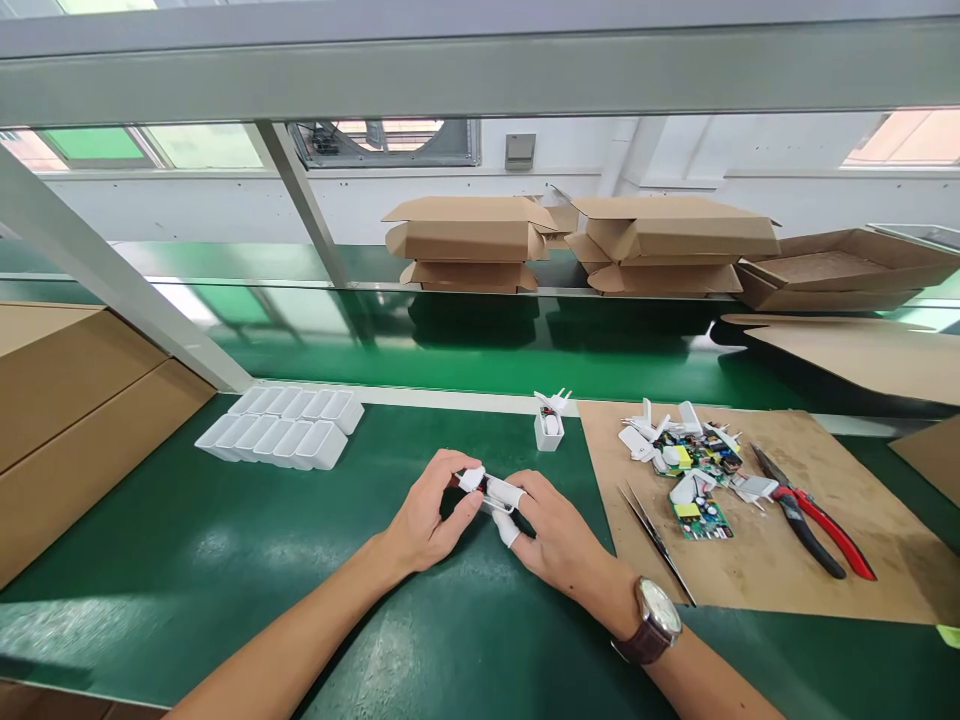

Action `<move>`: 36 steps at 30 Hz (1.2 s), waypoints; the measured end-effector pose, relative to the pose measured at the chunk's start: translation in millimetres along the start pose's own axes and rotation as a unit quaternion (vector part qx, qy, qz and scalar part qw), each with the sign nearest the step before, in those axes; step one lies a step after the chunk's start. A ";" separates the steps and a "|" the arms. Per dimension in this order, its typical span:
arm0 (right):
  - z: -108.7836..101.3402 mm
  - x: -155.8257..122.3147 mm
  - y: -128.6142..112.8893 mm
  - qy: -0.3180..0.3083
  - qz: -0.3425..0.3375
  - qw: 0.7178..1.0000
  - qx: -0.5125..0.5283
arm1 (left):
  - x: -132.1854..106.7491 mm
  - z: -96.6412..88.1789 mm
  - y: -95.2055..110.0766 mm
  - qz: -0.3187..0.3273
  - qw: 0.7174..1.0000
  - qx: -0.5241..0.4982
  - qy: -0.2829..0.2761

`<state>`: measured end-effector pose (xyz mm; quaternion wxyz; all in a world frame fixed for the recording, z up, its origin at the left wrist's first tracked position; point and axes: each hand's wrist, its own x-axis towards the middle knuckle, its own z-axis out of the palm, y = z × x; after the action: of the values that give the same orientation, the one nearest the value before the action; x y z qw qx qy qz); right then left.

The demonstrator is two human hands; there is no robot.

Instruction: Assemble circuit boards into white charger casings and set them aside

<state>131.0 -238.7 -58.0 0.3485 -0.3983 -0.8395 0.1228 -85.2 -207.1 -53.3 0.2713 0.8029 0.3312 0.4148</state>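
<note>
Currently, head view: both forearms enter from the bottom edge and converge near the centre of the frame. Left hand (429, 515) is palm-in, wrist slightly bent, thumb and forefinger closed on the left end of a small white plastic assembly (472, 480). Right hand (553, 528) meets it from the other side, its white-covered thumb and forefinger closed about the right end; a wristwatch (658, 612) sits on that wrist. Assembly is held just above the green tabletop (450, 650), partly hidden by the fingers.

Surroundings: two rows of white open cases (321, 446) at centre left; one upright case (550, 434) with pronged parts in it, beyond the right hand. At right, a brown sheet (892, 530) carries tweezers (658, 545), a heap of circuit boards (703, 522) with white parts, and red-and-black pliers (814, 525). Large carton (90, 430) occupies the left edge; open cardboard boxes (675, 235) stand at upper right. Grey beam (480, 85) crosses the top of the frame, well apart from the hands. Nothing blocks the space between hands and upright case.
</note>
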 end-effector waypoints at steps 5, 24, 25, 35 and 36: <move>-1.1 -1.3 1.6 0.033 0.019 0.998 0.055 | 0.5 0.1 -0.3 -0.005 1.000 -0.002 -0.003; -1.8 8.9 -8.2 0.043 0.353 0.697 0.623 | -2.1 18.4 5.5 0.146 0.979 0.118 0.082; -2.2 9.2 -9.3 0.040 0.355 0.690 0.629 | -1.9 18.4 6.6 0.148 0.978 0.120 0.083; -1.9 9.8 -11.4 0.027 0.376 0.680 0.629 | -0.5 16.3 7.9 0.159 0.977 0.120 0.082; -1.6 9.7 -11.0 0.025 0.375 0.682 0.628 | -0.5 16.3 8.4 0.160 0.977 0.119 0.083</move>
<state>121.5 -238.7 -46.7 0.4626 -0.3709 -0.3371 0.7313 -69.0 -215.4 -55.8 0.0759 0.8349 0.2670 0.4753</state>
